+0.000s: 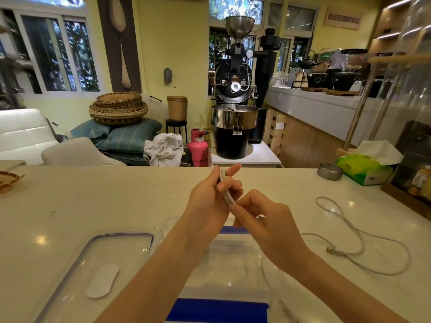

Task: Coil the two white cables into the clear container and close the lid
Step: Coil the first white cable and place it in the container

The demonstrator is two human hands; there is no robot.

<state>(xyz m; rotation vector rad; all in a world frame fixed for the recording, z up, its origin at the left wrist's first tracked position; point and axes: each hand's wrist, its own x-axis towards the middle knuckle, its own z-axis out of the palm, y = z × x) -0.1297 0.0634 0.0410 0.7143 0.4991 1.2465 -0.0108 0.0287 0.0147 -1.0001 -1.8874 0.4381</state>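
Left hand: you grip a flat bundle of smooth white cable.
Right hand: you pinch its near end.
Second cable: loose loops, right.
Clear container: near, open; lid left.

Much of the work is covered by the person's own arms.

Both forearms cross over the clear container, hiding its middle, and its near wall runs off the bottom edge. The lid at lower left is cut by that edge too. The bundled white cable shows only as a sliver between the left hand and right hand; its plugs can't be made out. The wall sign at upper right is too blurred to read.
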